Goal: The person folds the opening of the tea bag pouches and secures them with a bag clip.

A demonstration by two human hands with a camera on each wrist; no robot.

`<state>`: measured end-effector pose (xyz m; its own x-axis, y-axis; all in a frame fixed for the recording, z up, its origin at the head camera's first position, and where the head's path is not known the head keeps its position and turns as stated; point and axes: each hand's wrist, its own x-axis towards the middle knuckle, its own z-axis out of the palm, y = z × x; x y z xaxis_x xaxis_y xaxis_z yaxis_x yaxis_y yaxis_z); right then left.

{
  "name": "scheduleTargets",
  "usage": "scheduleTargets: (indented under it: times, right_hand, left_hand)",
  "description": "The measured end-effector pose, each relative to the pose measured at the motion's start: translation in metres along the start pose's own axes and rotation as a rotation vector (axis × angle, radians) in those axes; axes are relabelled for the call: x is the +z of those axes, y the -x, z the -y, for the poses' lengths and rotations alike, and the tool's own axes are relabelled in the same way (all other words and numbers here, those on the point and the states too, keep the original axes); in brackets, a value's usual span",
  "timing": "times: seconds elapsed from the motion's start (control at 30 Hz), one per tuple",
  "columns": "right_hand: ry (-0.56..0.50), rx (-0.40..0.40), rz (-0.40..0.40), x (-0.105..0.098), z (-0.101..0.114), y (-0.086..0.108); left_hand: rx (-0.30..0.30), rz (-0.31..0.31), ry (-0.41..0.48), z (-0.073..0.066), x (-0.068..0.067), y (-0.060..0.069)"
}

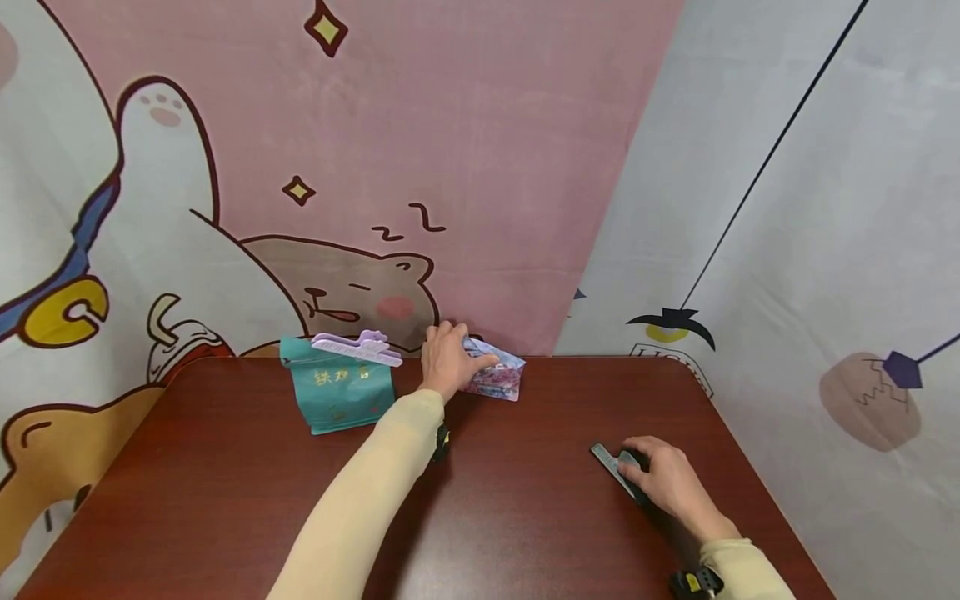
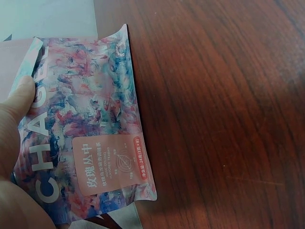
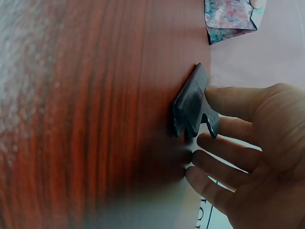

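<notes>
My left hand (image 1: 448, 360) grips a pink and blue patterned tea pouch (image 1: 497, 377) near the table's back edge. In the left wrist view, the thumb lies across the folded top end of the pouch (image 2: 90, 109), which has large white letters and a pink label; the other fingers are hidden. Further to the right and nearer, my right hand (image 1: 672, 479) pinches a dark sealing clip (image 1: 613, 468) low over the table. Thumb and forefinger meet at the handle of the clip (image 3: 193, 102) in the right wrist view, while the remaining fingers are loosely bent.
Left of the pouch, a teal bag (image 1: 341, 396) stands upright with a lilac clip (image 1: 357, 348) across its top. The brown wooden table (image 1: 480, 517) ends at a wall cloth (image 1: 510, 167) with cartoon bears.
</notes>
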<state>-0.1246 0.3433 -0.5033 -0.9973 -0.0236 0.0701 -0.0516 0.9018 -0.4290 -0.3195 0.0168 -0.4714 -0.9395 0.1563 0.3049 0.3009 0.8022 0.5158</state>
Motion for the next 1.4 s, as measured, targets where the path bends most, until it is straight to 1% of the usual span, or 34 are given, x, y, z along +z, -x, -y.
scheduleTargets:
  times: [0.23, 0.4, 0.6, 0.8, 1.03, 1.23, 1.4]
  right_hand:
    - [0.022, 0.001, -0.031, 0.0, 0.001, 0.001]
    - [0.034, 0.022, -0.056, 0.002, 0.001, 0.002]
    - [0.029, 0.042, -0.06, 0.003, 0.001, 0.003]
    - [0.021, 0.042, -0.044, 0.002, 0.002, 0.003]
    - [0.009, 0.085, -0.015, -0.002, 0.003, 0.003]
    - [0.006, 0.09, -0.006, -0.005, 0.004, 0.003]
    - [-0.025, 0.117, 0.018, -0.009, 0.008, 0.002]
  left_hand:
    - [-0.006, 0.005, -0.003, 0.0, 0.001, -0.001]
    - [-0.013, 0.011, -0.002, 0.0, 0.001, -0.001]
    - [-0.012, 0.01, -0.009, 0.0, 0.002, -0.001]
    - [-0.011, 0.012, -0.015, 0.0, 0.002, -0.001]
    - [-0.008, 0.016, -0.016, -0.002, 0.001, 0.001]
    - [-0.007, 0.006, -0.012, -0.002, 0.0, 0.0]
    - [-0.01, 0.003, -0.011, -0.002, -0.001, 0.0]
